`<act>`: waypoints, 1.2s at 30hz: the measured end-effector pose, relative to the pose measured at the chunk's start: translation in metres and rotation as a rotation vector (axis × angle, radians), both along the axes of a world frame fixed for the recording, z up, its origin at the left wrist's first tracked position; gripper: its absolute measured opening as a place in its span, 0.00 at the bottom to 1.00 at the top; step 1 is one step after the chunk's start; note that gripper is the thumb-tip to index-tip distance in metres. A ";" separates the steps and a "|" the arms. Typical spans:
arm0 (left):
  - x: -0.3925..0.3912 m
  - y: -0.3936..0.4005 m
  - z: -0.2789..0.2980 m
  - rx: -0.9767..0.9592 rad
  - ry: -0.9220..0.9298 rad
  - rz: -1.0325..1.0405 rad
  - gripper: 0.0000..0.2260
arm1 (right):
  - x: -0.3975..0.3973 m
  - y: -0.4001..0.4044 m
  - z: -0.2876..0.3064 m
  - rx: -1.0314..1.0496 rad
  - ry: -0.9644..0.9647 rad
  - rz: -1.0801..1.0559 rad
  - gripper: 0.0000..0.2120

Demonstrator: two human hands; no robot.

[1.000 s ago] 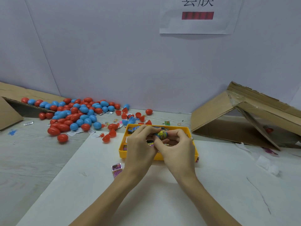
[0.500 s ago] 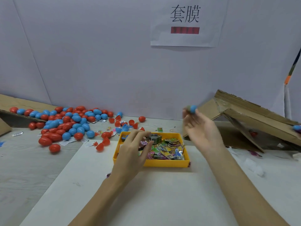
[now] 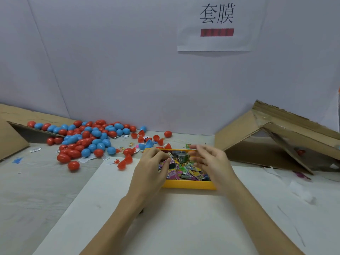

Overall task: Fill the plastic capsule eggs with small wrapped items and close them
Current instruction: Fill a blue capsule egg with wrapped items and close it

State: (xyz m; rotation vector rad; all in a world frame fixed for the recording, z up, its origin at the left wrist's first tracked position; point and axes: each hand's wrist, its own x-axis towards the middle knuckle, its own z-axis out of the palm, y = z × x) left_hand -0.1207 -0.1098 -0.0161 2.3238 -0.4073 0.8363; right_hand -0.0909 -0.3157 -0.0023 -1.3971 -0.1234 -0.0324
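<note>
Cardboard ramp (image 3: pixel 242 133) right of yellow tray (image 3: pixel 187 185)

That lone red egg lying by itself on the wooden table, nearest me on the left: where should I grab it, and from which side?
Take the lone red egg across its short width at the fattest part, coming straight down from above. It lies on its side with its long axis roughly left to right, apart from the pile, so both flanks look free. The left hand is nearer.

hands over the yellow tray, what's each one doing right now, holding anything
Left hand: fingers curled into the yellow plastic tray; grip cannot be told.
Right hand: open, blurred, holding nothing visible.
</note>
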 end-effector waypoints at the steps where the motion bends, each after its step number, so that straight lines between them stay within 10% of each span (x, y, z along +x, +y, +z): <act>1: 0.001 0.003 -0.001 -0.018 0.017 0.025 0.05 | -0.002 0.008 -0.008 -0.178 -0.048 -0.024 0.09; 8: 0.044 0.040 0.002 -0.354 0.216 0.296 0.07 | -0.003 0.013 -0.018 -0.371 -0.130 -0.112 0.11; 17: 0.121 0.127 -0.003 0.415 0.530 0.783 0.12 | 0.001 0.016 -0.020 -0.377 -0.136 -0.083 0.12; 24: 0.120 0.124 0.001 0.167 0.355 0.618 0.07 | 0.002 0.014 -0.019 -0.313 -0.109 -0.060 0.11; 36: 0.015 -0.018 0.008 -0.420 0.150 -0.319 0.12 | -0.010 0.015 -0.007 -0.279 -0.096 -0.049 0.11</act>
